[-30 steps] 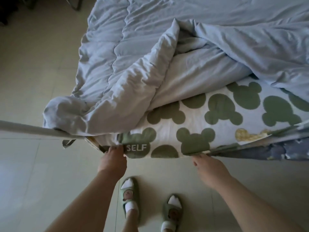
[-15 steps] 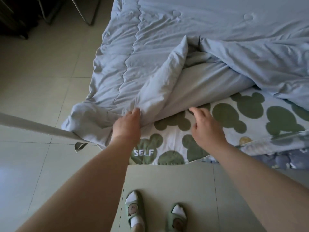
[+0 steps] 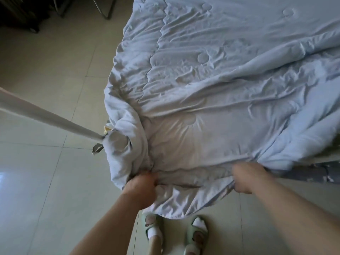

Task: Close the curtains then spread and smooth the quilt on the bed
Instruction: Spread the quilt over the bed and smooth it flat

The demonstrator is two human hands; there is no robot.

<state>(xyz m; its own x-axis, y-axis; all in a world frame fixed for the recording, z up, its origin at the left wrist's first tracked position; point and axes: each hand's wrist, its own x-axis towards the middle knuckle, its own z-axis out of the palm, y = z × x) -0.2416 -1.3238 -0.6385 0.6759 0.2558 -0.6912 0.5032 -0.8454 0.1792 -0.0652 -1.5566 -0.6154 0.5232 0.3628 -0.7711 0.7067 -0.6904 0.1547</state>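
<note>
- Gripping quilt [image 3: 220, 85] hem at near edge with left hand [image 3: 141, 188] fisted on bunched corner, right hand [image 3: 245, 179] clenched on edge, blurred.
- Head view only: draped across bed [image 3: 324, 160], wrinkled, hem hanging toward floor [image 3: 46, 181] above slippers [image 3: 152, 225].
- Pull both corners evenly, outward and low; untwist bunched left corner first.
- Watch pale strap [image 3: 46, 115] meeting left corner, likely snag; patterned sheet [image 3: 312, 174] exposed at right.
</note>
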